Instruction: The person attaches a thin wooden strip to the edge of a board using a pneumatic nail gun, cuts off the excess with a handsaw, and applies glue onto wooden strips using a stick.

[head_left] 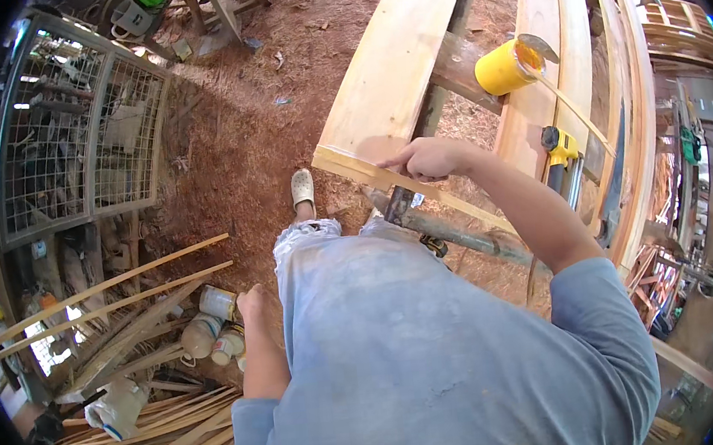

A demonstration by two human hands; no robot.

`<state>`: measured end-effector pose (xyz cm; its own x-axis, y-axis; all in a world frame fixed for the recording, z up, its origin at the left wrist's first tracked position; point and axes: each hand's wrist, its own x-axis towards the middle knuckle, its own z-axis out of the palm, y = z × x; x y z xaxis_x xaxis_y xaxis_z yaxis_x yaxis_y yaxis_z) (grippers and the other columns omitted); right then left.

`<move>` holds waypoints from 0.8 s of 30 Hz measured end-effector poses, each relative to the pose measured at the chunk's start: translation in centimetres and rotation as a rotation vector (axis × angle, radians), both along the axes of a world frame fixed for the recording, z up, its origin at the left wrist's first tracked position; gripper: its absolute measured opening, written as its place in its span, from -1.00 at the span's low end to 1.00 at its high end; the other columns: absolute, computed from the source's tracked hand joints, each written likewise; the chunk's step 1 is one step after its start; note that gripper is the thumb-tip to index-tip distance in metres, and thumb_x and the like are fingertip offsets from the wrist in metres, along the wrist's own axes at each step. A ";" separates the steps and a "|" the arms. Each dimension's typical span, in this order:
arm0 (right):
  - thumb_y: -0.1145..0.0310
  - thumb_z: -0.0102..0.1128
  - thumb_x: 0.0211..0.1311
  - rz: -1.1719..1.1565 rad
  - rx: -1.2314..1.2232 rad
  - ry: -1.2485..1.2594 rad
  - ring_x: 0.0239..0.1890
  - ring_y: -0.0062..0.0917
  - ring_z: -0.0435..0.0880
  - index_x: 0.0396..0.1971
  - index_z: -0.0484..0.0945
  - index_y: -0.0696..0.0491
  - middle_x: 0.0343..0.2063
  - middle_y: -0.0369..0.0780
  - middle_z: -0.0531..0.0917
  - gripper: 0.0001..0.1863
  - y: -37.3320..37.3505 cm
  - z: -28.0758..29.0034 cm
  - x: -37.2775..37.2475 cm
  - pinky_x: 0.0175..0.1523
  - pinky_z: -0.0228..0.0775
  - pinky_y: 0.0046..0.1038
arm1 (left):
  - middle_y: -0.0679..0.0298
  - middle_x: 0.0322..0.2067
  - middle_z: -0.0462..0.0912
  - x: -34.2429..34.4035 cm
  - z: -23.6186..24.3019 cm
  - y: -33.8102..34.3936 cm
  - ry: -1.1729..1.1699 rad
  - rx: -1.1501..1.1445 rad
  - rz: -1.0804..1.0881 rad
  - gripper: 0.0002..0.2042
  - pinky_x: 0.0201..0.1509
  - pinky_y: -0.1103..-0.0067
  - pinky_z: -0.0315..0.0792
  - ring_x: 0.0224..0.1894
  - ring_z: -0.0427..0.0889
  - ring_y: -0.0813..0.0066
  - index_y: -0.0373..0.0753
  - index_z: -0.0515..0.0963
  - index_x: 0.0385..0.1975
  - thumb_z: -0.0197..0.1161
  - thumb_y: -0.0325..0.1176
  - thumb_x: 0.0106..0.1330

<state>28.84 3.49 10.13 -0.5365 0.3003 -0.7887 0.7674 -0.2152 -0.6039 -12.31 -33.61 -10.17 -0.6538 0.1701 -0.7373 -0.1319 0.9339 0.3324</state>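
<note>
The left hand [252,305] hangs loosely curled and empty at the person's side, above the bottles [212,326] on the floor. The right hand [429,158] pinches a thin wooden strip [422,195] against the end of the plank [397,64], apparently to hold it flush there. A yellow glue can [505,67] lies within reach further right.

right hand [428,158]: arm stretched forward, fingers curled in a pinching grip | left hand [252,303]: hanging low, loosely closed
</note>
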 end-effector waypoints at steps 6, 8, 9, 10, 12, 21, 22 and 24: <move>0.51 -0.09 0.10 0.548 0.689 0.057 -0.60 -0.51 0.46 0.20 0.57 -0.17 -0.59 -0.25 0.52 -0.38 -0.3 -2.5 12.3 -0.41 0.40 -0.46 | 0.00 -0.23 0.67 -2.2 3.8 9.0 0.240 0.219 -0.162 -0.53 -0.07 0.40 0.49 -0.22 0.63 0.21 -0.60 0.55 -0.16 0.40 -0.24 0.15; 0.50 -0.09 0.17 -0.545 -0.040 -0.017 -0.63 -0.61 0.37 0.25 0.51 -0.07 -0.61 -0.30 0.50 -0.41 -1.7 5.1 11.7 -0.50 0.29 -0.52 | 0.00 -0.19 0.68 -3.6 4.2 10.6 0.185 0.312 -0.120 -0.56 -0.05 0.40 0.49 -0.19 0.63 0.22 -0.58 0.55 -0.14 0.38 -0.26 0.20; 0.50 -0.09 0.17 -0.585 -0.013 -0.017 -0.63 -0.61 0.37 0.25 0.51 -0.07 -0.61 -0.30 0.50 -0.41 -2.8 5.7 12.5 -0.50 0.29 -0.52 | 0.01 -0.16 0.68 -3.4 5.0 12.8 0.122 0.400 -0.071 -0.60 -0.02 0.41 0.48 -0.17 0.64 0.23 -0.56 0.56 -0.12 0.36 -0.28 0.24; 0.48 -0.10 0.24 -0.933 -0.161 0.407 -0.64 -0.63 0.34 0.30 0.44 -0.10 -0.64 -0.33 0.44 -0.42 -3.9 5.5 13.2 -0.52 0.26 -0.53 | 0.01 -0.16 0.68 -2.8 6.0 15.3 0.106 0.427 -0.112 -0.60 -0.02 0.41 0.48 -0.17 0.64 0.23 -0.56 0.56 -0.12 0.36 -0.28 0.24; 0.44 -0.15 0.36 -1.333 -0.306 1.049 -0.65 -0.66 0.26 0.39 0.25 -0.16 -0.67 -0.39 0.32 -0.42 -6.0 4.9 14.2 -0.53 0.18 -0.58 | -0.02 -0.03 0.65 -0.8 8.8 20.5 0.140 0.541 -0.123 -0.60 0.12 0.42 0.45 -0.01 0.63 0.20 -0.55 0.52 0.00 0.30 -0.32 0.32; 0.40 -0.14 0.39 -1.470 -0.245 1.429 -0.60 -0.64 0.32 0.40 0.23 -0.25 -0.63 -0.39 0.35 -0.42 -5.9 4.0 13.0 -0.44 0.23 -0.53 | 0.03 0.15 0.55 17.3 23.0 40.0 0.192 1.098 -1.064 -0.54 0.31 0.39 0.34 0.21 0.51 0.23 -0.41 0.50 0.13 0.35 -0.36 0.26; 0.39 -0.13 0.38 -1.478 -0.204 1.415 -0.59 -0.63 0.34 0.40 0.23 -0.23 -0.61 -0.38 0.38 -0.42 -5.2 4.6 12.9 -0.44 0.23 -0.53 | 0.04 0.14 0.55 19.9 24.0 41.2 0.237 1.145 -1.225 -0.53 0.30 0.40 0.35 0.20 0.52 0.25 -0.41 0.51 0.11 0.38 -0.36 0.22; 0.39 -0.12 0.38 -1.457 -0.126 1.422 -0.58 -0.63 0.35 0.40 0.23 -0.21 -0.60 -0.39 0.38 -0.42 -3.4 5.0 13.0 -0.44 0.23 -0.52 | 0.04 0.16 0.53 24.4 24.9 43.3 0.086 1.174 -1.356 -0.45 0.31 0.39 0.33 0.22 0.48 0.24 -0.36 0.47 0.17 0.42 -0.33 0.17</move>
<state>41.79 0.07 15.09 -0.1290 0.9782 -0.1627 -0.8805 -0.1884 -0.4350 12.09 9.74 14.76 0.3463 0.9214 0.1762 0.4989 -0.3400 0.7972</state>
